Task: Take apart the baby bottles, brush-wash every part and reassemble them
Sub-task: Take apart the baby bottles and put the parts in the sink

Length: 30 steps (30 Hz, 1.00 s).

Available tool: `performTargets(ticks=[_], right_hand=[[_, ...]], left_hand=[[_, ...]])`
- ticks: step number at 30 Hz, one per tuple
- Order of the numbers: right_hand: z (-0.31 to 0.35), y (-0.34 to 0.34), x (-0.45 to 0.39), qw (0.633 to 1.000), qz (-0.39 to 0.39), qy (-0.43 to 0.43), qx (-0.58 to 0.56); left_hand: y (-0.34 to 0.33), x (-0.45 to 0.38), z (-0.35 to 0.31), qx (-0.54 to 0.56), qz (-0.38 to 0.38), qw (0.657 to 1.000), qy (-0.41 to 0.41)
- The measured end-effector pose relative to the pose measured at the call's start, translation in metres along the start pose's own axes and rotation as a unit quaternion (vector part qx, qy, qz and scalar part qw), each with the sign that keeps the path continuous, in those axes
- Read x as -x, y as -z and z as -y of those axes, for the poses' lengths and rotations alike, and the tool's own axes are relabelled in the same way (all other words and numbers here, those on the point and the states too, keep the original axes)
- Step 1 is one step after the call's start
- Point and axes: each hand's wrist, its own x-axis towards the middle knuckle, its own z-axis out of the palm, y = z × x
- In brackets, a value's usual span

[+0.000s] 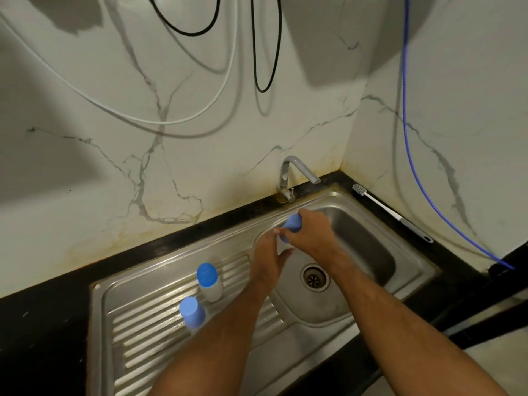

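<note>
Over the sink a baby bottle is gripped by the left hand, its blue cap clasped by the right hand's curled fingers, two capped bottles stood on the drainboard.

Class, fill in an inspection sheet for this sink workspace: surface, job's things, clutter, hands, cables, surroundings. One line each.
Surface: steel sink with ribbed drainboard, set in a black counter.
Job's things: two capped bottles upright on the drainboard; a third bottle held over the basin; brush on the counter behind the sink.
Clutter: nothing seen.
Hands: left hand holds the third bottle's body; right hand grips its blue cap.
Cables: black, white and blue ones hang along the wall.
Surroundings: marble-look wall, stained near the counter; tap, no water seen running.
</note>
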Motion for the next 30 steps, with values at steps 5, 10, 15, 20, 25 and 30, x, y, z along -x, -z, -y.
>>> performTargets(ticks=[5,10,15,20,25,30], right_hand=[[-0.005,0.01,-0.01,1.0,0.019,0.011,-0.001],[-0.021,0.018,-0.039,0.994,0.099,0.04,-0.01],[-0.057,0.015,-0.069,0.991,0.11,0.075,-0.012],[-0.102,0.011,-0.099,0.981,0.172,0.088,-0.028],[-0.163,-0.012,-0.127,0.978,0.182,0.079,-0.069],[-0.151,0.006,-0.138,0.969,0.242,0.048,-0.023]], left_hand=[[-0.012,-0.015,0.001,0.026,0.001,0.999,0.031],[-0.032,-0.035,0.001,0.058,0.012,0.994,0.094],[-0.062,-0.064,0.007,-0.002,0.039,0.993,0.111],[-0.091,-0.086,0.003,-0.045,0.039,0.987,0.151],[-0.113,-0.098,0.008,-0.084,0.034,0.983,0.157],[-0.13,-0.105,0.017,-0.134,0.071,0.98,0.128]])
